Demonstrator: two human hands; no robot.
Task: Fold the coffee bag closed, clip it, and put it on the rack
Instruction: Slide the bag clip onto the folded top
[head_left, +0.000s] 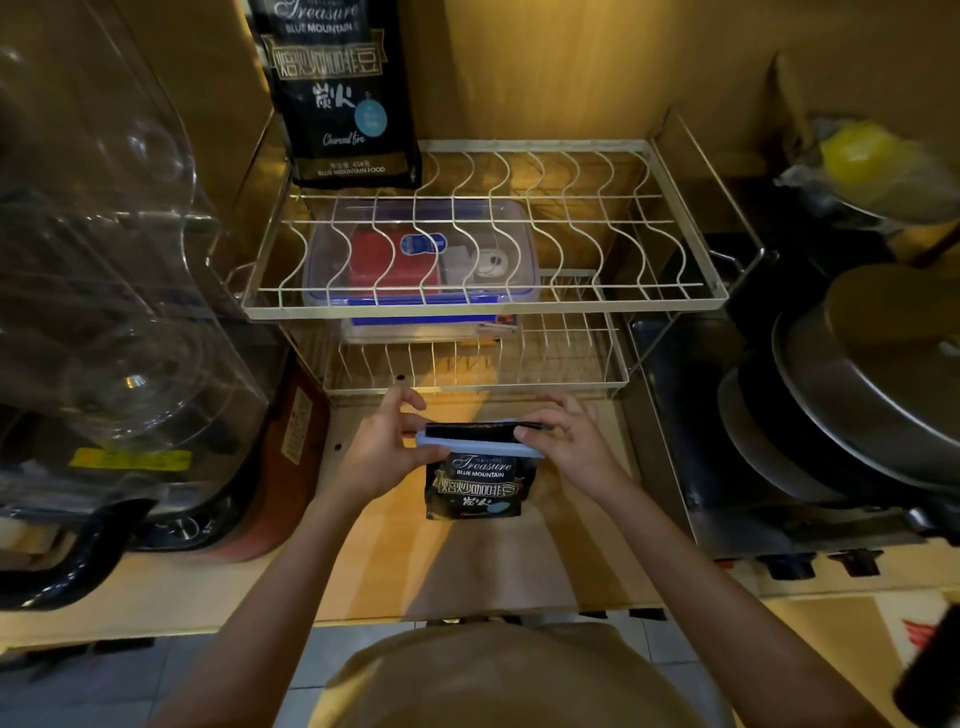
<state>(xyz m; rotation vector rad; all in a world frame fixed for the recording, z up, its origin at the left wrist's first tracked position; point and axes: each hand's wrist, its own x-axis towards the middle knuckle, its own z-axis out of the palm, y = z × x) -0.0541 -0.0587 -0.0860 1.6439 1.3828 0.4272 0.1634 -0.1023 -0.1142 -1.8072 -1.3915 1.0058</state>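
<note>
A small black coffee bag (475, 488) with white lettering stands upright on the wooden counter, its top folded over. A long pale blue clip (470, 446) lies across the fold. My left hand (387, 452) pinches the clip's left end and my right hand (563, 441) grips its right end with the bag's folded top. The white wire rack (670, 228) stands behind the bag, with an upper and a lower shelf. A second, larger black coffee bag (345, 98) stands upright at the back left of the upper shelf.
A clear plastic box (421, 260) with a blue base and red contents sits on the lower shelf. A clear-domed appliance (104, 291) fills the left side. Stacked pans and lids (852, 415) sit on a stove at the right. A yellow object (857, 156) lies at the back right.
</note>
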